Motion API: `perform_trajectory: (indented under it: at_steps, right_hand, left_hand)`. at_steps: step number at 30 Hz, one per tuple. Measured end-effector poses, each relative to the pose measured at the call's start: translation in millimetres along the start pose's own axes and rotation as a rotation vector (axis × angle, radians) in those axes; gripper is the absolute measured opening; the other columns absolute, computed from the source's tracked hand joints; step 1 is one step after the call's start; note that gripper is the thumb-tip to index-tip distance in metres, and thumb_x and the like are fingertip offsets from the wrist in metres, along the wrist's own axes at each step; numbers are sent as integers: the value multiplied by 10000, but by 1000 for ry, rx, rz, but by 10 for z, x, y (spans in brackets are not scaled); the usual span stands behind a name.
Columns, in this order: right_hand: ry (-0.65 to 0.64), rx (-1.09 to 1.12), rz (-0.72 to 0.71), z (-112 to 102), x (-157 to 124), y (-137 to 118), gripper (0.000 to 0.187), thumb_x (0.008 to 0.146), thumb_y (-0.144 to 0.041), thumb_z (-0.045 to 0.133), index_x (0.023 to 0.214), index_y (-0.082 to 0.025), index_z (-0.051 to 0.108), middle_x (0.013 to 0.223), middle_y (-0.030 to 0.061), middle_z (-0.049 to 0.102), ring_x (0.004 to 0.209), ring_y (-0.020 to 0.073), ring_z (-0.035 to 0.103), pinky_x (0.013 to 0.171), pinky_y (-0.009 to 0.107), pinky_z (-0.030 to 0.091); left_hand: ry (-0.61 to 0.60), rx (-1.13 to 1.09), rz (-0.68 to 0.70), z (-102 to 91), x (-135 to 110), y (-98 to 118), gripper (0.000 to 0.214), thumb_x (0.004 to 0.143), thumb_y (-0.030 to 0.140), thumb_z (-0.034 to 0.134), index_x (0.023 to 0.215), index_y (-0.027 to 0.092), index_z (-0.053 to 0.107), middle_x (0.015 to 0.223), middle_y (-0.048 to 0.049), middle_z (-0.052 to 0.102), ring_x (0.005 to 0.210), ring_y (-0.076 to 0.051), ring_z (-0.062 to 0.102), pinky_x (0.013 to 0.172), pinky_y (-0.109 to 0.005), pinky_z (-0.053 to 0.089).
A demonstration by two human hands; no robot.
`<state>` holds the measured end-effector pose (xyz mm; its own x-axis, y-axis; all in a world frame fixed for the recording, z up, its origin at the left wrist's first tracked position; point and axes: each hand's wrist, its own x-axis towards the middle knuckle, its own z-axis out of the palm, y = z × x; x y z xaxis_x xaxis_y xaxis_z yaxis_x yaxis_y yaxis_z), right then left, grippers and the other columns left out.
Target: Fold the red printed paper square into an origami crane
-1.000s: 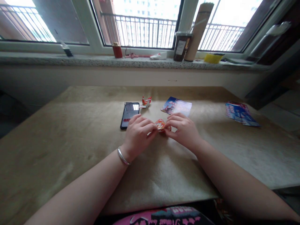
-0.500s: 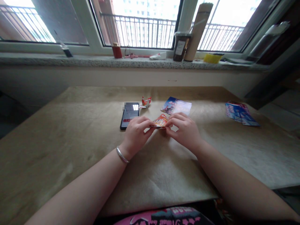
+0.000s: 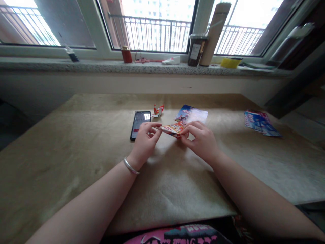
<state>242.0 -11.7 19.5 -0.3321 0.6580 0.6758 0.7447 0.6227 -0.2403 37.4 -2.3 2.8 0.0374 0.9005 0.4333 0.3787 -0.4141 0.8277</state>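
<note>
A small folded piece of red and orange printed paper (image 3: pixel 172 129) is held just above the tan table (image 3: pixel 76 142) between both hands. My left hand (image 3: pixel 144 142), with a silver bracelet at the wrist, pinches its left tip. My right hand (image 3: pixel 201 139) pinches its right end with curled fingers. A black phone (image 3: pixel 140 123) lies just left of my left hand, its screen lit. Behind it sits a small folded red paper figure (image 3: pixel 158 110). A blue printed sheet (image 3: pixel 191 115) lies behind my right hand.
More blue printed sheets (image 3: pixel 260 122) lie at the table's right. The stone windowsill (image 3: pixel 101 66) carries a red cup (image 3: pixel 126 54), a dark jar (image 3: pixel 196 50), a cardboard tube (image 3: pixel 214 32) and a yellow object (image 3: pixel 230 62). The table's front edge runs close to my lap.
The folded paper has been pulled open wider and lifted slightly. My left hand has shifted left and back, uncurling to a fingertip pinch. My right hand has barely moved.
</note>
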Motion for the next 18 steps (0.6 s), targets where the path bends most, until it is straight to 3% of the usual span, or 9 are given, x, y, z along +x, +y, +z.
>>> perform_trajectory:
  at_steps: [4, 8, 15, 18]
  right_hand:
    - [-5, 22, -12, 6, -8, 7, 69, 751, -166, 575, 705, -214, 591, 795, 35, 636, 801, 187, 573, 720, 313, 476]
    - [8, 59, -70, -9, -5, -6, 74, 775, -177, 570, 716, -210, 602, 810, 36, 640, 803, 181, 575, 731, 316, 479]
    - [-6, 100, -78, -6, -10, -5, 80, 814, -211, 572, 766, -227, 635, 860, 30, 659, 840, 176, 579, 752, 316, 483]
    - [-5, 103, -75, 8, -8, 5, 82, 819, -225, 575, 765, -230, 637, 849, 24, 662, 830, 173, 582, 753, 314, 485]
  left_hand:
    - [-64, -366, -153, 33, -10, 1, 288, 828, 355, 567, 1038, 162, 524, 893, -34, 600, 711, -103, 605, 688, -276, 557]
    - [-56, -469, -167, 36, -14, 52, 284, 813, 375, 585, 1002, 180, 501, 838, -14, 613, 742, -117, 627, 676, -271, 572]
    - [53, -285, -52, -1, -9, 64, 206, 794, 322, 603, 899, 172, 509, 864, -21, 583, 748, -121, 619, 615, -237, 559]
    - [117, -96, 76, -30, -28, 96, 220, 798, 253, 588, 992, 193, 503, 909, -16, 568, 750, -103, 603, 585, -194, 530]
